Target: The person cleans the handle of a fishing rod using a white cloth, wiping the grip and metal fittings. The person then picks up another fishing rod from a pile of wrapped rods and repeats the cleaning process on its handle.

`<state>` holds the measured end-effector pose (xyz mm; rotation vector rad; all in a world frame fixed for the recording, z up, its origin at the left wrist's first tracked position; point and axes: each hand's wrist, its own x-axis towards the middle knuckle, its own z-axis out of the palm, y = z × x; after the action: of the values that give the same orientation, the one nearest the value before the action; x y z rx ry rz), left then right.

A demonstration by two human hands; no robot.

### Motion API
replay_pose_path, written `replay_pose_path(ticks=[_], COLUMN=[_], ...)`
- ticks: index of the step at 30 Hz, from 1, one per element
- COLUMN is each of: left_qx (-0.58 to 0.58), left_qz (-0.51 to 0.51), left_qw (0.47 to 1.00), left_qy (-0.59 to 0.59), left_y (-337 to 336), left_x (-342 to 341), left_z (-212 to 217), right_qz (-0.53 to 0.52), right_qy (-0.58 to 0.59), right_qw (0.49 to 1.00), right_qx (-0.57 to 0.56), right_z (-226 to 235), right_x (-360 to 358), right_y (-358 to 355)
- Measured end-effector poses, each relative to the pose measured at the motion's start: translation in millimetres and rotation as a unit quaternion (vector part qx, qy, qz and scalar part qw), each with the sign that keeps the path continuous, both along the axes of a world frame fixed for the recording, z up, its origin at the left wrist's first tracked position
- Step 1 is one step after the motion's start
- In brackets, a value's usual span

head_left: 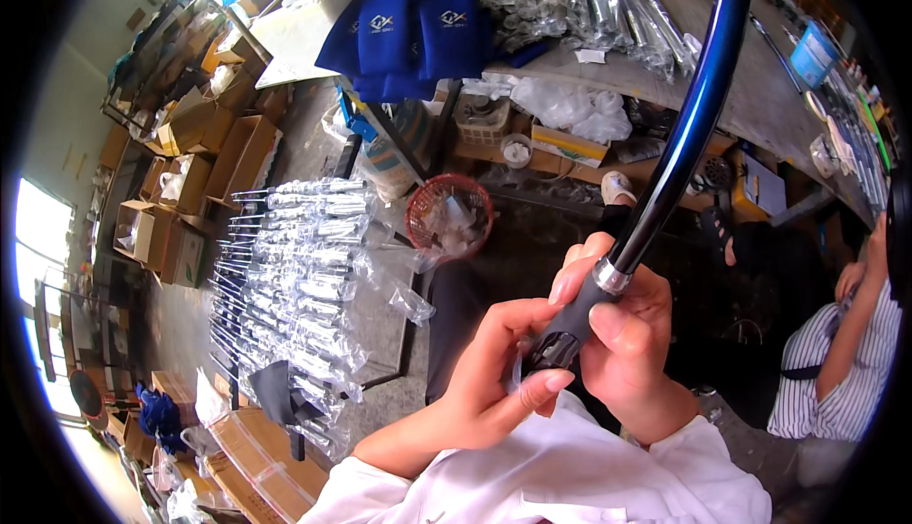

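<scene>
A fishing rod [679,158] with a glossy blue-black shaft slants up and to the right from my hands, its upper part running out of view at the top. Its silver ring [612,275] sits where the shaft meets a dark foam grip [577,318]. My right hand [632,358] is closed around the grip just below the ring, thumb on the near side. At the black lower end of the grip, my left hand [494,362] holds on with its fingers behind and thumb in front. A sliver of clear plastic shows beside the left fingers.
Several plastic-wrapped rods [294,286] lie in a row on a rack at left. A red basket [489,206] stands beyond my hands. Blue cloth bags [404,35] and more wrapped rods [594,1] rest on worktables. Another person in a striped shirt [831,372] sits at right.
</scene>
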<state>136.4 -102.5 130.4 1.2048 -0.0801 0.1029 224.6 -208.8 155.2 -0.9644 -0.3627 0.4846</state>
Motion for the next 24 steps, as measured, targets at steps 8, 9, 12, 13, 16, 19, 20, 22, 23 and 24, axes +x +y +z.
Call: replay_pose_path(ticks=[8, 9, 12, 13, 16, 19, 20, 22, 23, 24], left_qx=[-0.226, -0.255, -0.233, -0.217, -0.249, -0.27, -0.276, -0.267, -0.265, -0.253], left_qz=[-0.17, -0.176, -0.136, -0.138, -0.098, -0.112, -0.113, -0.116, -0.123, -0.109], left_qw=[0.959, 0.951, 0.963, 0.966, 0.963, 0.955, 0.953, 0.956, 0.956, 0.961], left_qy=[0.019, 0.022, 0.025, 0.013, 0.032, 0.04, 0.051, 0.045, 0.034, 0.034], left_y=[29.4, 29.3, 28.6, 30.0, 30.8, 31.6, 31.8, 39.4, 42.8, 45.6], left_x=[6.7, 9.0, 9.5, 10.2, 11.1, 12.1, 13.4, 13.7, 17.3, 18.0], left_z=[-17.6, -19.8, -24.1, -23.7, -27.4, -28.9, -29.3, -32.6, -33.6, -34.7], right_qz=[0.124, 0.143, 0.156, 0.148, 0.16, 0.183, 0.167, 0.133, 0.138, 0.135], right_qy=[0.054, 0.067, 0.082, 0.086, 0.119, 0.145, 0.141, 0.132, 0.124, 0.101], right_qw=[0.98, 0.971, 0.964, 0.967, 0.959, 0.939, 0.953, 0.975, 0.978, 0.982], right_qx=[0.144, 0.179, 0.199, 0.189, 0.202, 0.252, 0.209, 0.12, 0.096, 0.083], right_z=[-25.3, -34.2, -40.2, -39.8, -43.7, -56.1, -54.1, -47.2, -48.3, -46.8], right_x=[8.5, 11.3, 15.1, 15.1, 15.7, 19.7, 20.6, 20.2, 24.8, 28.4], right_y=[14.9, 14.9, 16.9, 17.9, 21.3, 24.4, 25.0, 27.8, 28.1, 29.4])
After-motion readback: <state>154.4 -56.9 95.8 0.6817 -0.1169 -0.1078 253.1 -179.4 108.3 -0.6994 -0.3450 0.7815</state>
